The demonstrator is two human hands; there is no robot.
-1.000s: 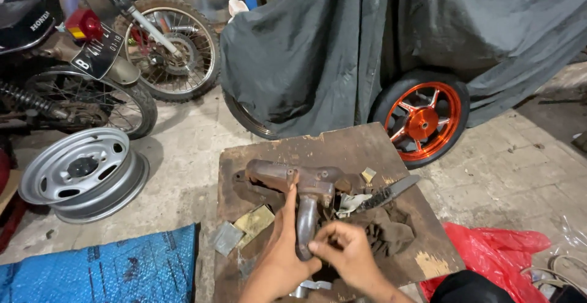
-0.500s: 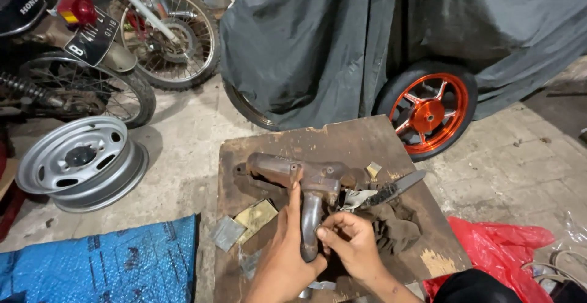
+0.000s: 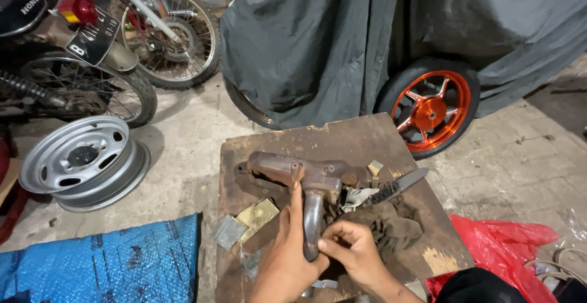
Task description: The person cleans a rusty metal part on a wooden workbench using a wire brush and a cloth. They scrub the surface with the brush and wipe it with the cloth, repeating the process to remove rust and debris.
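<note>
A rusty brown metal part (image 3: pixel 293 171), shaped like a branching pipe, lies on a worn wooden board (image 3: pixel 354 138) on the floor. My left hand (image 3: pixel 287 248) grips its lower stem from the left, thumb stretched up along the metal. My right hand (image 3: pixel 354 254) is curled against the same stem from the right, fingertips pinched on it; I cannot tell whether something small sits between them. A wire brush (image 3: pixel 397 187) with a dark handle lies just right of the part, over a dirty brown rag (image 3: pixel 391 226).
Sandpaper scraps (image 3: pixel 257 214) lie on the board's left side. A silver steel wheel rim (image 3: pixel 82 159) sits on the floor at left, beside a blue tarp (image 3: pixel 98 263). Motorbikes stand behind, one under a grey cover (image 3: pixel 342 34) with an orange wheel (image 3: pixel 431 110). Red plastic (image 3: pixel 501 242) lies at right.
Both hands have stayed on the part's stem. My right hand has shifted slightly along it, and the view has tilted a little.
</note>
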